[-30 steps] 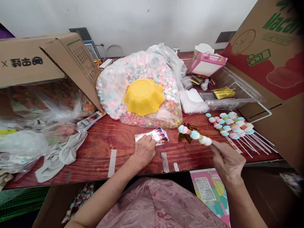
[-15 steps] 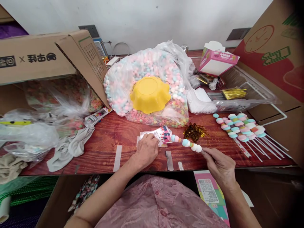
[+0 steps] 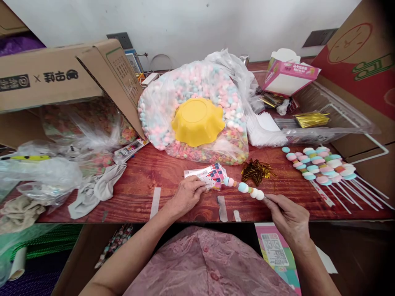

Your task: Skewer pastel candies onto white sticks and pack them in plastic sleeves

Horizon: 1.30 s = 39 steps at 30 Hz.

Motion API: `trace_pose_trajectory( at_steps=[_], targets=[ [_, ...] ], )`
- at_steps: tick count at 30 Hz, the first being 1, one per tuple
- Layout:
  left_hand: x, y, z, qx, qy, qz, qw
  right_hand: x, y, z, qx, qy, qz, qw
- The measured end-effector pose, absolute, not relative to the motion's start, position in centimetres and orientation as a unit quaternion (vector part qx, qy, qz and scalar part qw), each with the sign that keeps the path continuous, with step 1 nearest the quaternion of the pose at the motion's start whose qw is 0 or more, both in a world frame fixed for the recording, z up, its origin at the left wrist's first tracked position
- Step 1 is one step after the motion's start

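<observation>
My right hand point(image 3: 285, 214) is closed on the stick end of a candy skewer point(image 3: 243, 187) strung with pastel marshmallows and small rings. The skewer's tip points left at a small stack of printed bags point(image 3: 207, 176) lying on the red wooden table point(image 3: 166, 172). My left hand point(image 3: 186, 194) pinches the near edge of those bags. A heap of gold twist ties point(image 3: 255, 170) lies just behind the skewer.
A big clear bag of pastel candy point(image 3: 197, 90) with an upturned yellow bowl point(image 3: 197, 121) on it fills the middle back. Several finished skewers point(image 3: 321, 168) lie at the right. Cardboard boxes point(image 3: 61, 78) stand left and right, and a clear tray point(image 3: 321, 123) and a pink carton point(image 3: 290, 76) behind.
My right hand has brought the skewer down and to the left, from above the gold ties to the mouth of the printed bags. My left hand stays on the bags.
</observation>
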<state>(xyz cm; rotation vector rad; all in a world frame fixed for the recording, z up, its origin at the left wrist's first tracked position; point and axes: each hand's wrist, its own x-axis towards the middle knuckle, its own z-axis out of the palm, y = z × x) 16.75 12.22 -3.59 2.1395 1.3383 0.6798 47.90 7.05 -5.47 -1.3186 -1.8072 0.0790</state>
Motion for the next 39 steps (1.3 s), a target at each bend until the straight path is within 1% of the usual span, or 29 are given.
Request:
trace_pose_trajectory(
  at_steps=[3,9,12,15,19,25,28,30,32,35,37,39],
  targets=[
    [16.7,12.4,-3.7,0.766,0.506,0.276,0.285,47.8,7.2,-5.3,-0.516,-0.736,0.03,0.438],
    [16.7,12.8,-3.4,0.676,0.546,0.313,0.382,47.8,7.4,-4.3,-0.485,-0.762,0.034,0.428],
    [16.6,13.0,-3.3,0.634,0.561,0.317,0.428,47.7,7.5,-3.9,-0.479,-0.77,0.021,0.421],
    [16.4,13.1,-3.4,0.623,0.558,0.325,0.441,47.7,7.7,-3.8,-0.471,-0.788,-0.01,0.396],
    [16.3,12.8,-3.7,0.659,0.524,0.345,0.415,48.0,8.0,-3.1,-0.446,-0.823,-0.074,0.342],
    [16.9,12.5,-4.3,0.76,0.429,0.366,0.324,46.8,8.4,-0.4,-0.396,-0.871,-0.131,0.261],
    [17.1,12.6,-3.7,0.804,0.397,0.378,0.23,45.5,8.5,0.4,-0.37,-0.881,-0.145,0.257],
    [16.9,12.6,-2.9,0.814,0.391,0.381,0.199,45.0,8.7,0.6,-0.36,-0.883,-0.131,0.272],
    [16.6,12.4,-2.0,0.813,0.394,0.357,0.236,44.9,8.8,0.8,-0.357,-0.879,-0.103,0.3],
    [16.2,11.9,-0.7,0.811,0.399,0.273,0.33,44.9,9.1,1.1,-0.35,-0.87,-0.062,0.343],
    [16.3,11.5,-0.3,0.821,0.4,0.206,0.351,44.8,9.2,1.2,-0.34,-0.869,-0.06,0.355],
    [16.5,11.1,-0.2,0.833,0.405,0.154,0.343,44.5,9.1,1.4,-0.334,-0.869,-0.078,0.358]
  ],
)
